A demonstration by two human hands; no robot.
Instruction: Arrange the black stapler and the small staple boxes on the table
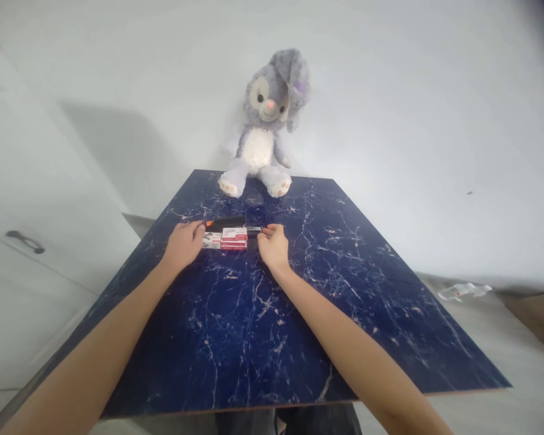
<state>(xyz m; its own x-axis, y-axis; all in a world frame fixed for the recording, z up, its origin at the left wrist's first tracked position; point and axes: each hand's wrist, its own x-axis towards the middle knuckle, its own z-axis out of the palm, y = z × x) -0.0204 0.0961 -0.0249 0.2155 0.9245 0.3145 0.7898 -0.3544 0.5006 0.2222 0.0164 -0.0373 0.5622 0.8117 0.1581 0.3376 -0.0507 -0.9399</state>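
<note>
Small white-and-red cardboard boxes (pixel 234 239) are stacked on the dark blue marble-patterned table, with a white box printed in black and red (pixel 211 241) against their left side. My left hand (pixel 185 243) is closed at the left end of this group, and what its fingertips hold is hidden. Just behind the boxes lies a long black object (pixel 229 222) with an orange part (pixel 209 223) near my left fingertips. From the right, my right hand (pixel 274 246) pinches the end of a slim, dark pen-like item (pixel 254 229) beside the stack.
A grey plush rabbit (pixel 259 148) sits at the table's (pixel 344 338) far edge against the white wall. White cabinet doors with a dark handle (pixel 26 241) stand at left. Crumpled clear plastic (pixel 463 292) and a brown cardboard piece (pixel 537 317) lie beyond the right edge.
</note>
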